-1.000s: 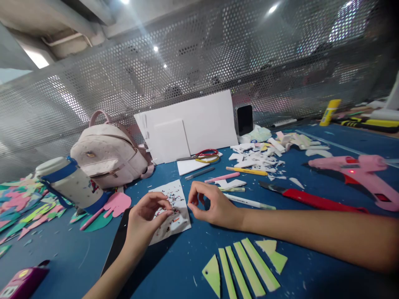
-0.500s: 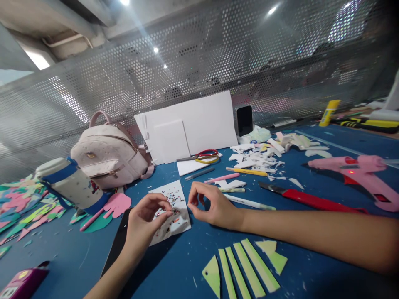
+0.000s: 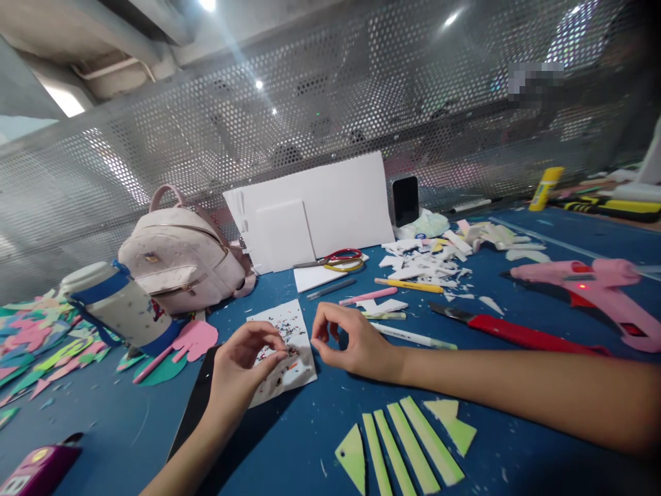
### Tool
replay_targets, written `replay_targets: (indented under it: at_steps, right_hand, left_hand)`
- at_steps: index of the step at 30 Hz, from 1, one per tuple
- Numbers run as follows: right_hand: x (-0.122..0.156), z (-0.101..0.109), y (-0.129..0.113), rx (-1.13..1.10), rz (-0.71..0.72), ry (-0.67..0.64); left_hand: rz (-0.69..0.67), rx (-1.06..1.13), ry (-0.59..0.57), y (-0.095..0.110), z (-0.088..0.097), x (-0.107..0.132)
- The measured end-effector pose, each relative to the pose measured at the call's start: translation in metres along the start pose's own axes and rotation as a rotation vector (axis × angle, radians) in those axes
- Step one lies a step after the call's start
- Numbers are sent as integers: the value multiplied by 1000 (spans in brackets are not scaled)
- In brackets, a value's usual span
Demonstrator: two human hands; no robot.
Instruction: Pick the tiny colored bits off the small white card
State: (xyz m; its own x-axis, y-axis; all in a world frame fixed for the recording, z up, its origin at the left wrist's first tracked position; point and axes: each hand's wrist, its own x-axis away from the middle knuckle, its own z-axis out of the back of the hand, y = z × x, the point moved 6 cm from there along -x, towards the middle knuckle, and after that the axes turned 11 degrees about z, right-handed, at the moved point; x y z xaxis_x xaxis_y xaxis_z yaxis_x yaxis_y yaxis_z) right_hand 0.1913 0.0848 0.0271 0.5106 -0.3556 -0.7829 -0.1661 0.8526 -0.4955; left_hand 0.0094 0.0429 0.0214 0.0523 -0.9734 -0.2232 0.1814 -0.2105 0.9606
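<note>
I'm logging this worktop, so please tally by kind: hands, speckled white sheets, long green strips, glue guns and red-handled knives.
Left hand and right hand: 2
Speckled white sheet: 1
Long green strips: 4
Glue gun: 1
Red-handled knife: 1
Total: 9

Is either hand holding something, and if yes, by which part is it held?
That cannot be told: the bare left hand over the speck-strewn white rectangular sheet and the bare right hand both curl, but no held thing shows clearly.
</note>
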Motion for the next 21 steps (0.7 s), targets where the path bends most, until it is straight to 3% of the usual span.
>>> replay_targets:
  at_steps: [21]
  right_hand:
    - [1, 0, 1, 23, -10, -7]
  left_hand:
    - [2, 10, 17, -1, 0, -1]
